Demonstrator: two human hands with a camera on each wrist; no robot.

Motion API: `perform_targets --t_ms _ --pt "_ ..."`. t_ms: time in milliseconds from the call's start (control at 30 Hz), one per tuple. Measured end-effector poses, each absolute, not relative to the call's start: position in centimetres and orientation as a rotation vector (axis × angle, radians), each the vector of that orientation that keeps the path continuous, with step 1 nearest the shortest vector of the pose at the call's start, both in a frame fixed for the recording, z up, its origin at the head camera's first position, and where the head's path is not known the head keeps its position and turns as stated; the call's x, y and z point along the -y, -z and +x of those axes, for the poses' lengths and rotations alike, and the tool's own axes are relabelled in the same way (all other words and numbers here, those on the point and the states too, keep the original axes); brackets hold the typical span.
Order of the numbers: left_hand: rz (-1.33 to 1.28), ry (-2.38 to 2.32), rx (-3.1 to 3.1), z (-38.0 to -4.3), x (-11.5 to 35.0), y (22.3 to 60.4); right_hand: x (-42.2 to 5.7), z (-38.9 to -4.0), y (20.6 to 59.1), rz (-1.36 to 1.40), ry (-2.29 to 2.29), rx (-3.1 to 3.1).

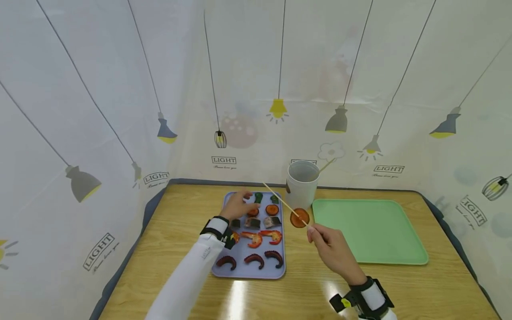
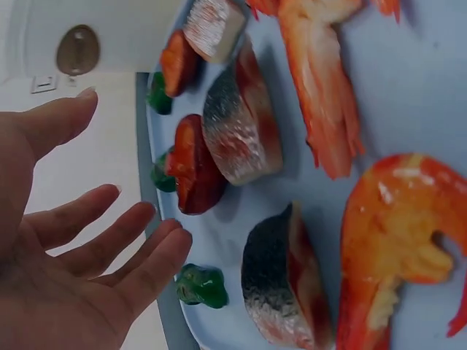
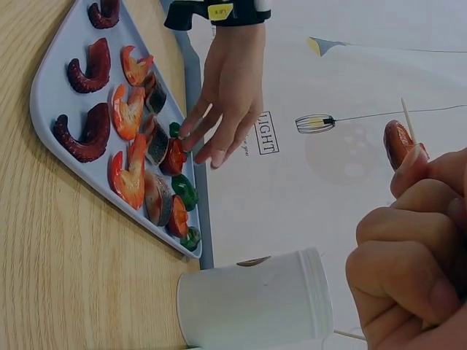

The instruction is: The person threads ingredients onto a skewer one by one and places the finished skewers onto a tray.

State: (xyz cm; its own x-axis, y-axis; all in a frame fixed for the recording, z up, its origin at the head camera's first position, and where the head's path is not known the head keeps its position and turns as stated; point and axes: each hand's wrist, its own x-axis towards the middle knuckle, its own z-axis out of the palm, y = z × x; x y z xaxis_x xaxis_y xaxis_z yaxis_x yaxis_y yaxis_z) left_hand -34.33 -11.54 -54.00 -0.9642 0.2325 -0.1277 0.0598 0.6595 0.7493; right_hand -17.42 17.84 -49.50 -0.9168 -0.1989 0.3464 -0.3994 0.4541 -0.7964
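My right hand point(image 1: 335, 250) grips a thin wooden skewer point(image 1: 278, 197) near its lower end, point up and leaning left. A round orange-red slice point(image 1: 300, 218) is threaded on it, just above the fingers. Over the far part of a lavender tray point(image 1: 267, 252) hovers my left hand point(image 1: 237, 206), fingers spread and nothing in them. In the left wrist view its fingertips are close to a green piece point(image 2: 201, 285) and another orange-red slice point(image 2: 198, 166). Fish chunks point(image 1: 272, 222), shrimp point(image 1: 272, 237) and dark red tentacles point(image 1: 274, 258) lie in rows on the tray.
A white cup point(image 1: 301, 194) stands behind the slice, between the trays, with a stick point(image 1: 328, 164) poking out of it. To the right lies a flat green tray point(image 1: 368, 231). A lamp-patterned cloth point(image 1: 248, 53) rises behind the wooden table point(image 1: 176, 231).
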Motion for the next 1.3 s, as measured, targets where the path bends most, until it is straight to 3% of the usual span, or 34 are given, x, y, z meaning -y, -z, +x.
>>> perform_targets --t_ms 267,633,1300 --pt "0.317 -0.852 -2.764 -35.7 10.7 54.3 -18.0 -17.2 49.1 0.501 -1.499 2.509" --pt "0.322 -0.731 -2.816 -36.1 10.4 54.2 -18.1 -17.2 49.1 0.484 -1.507 2.519" --pt "0.265 -0.968 -2.774 -35.8 11.0 53.9 -18.6 -17.3 49.2 0.475 -1.461 2.511"
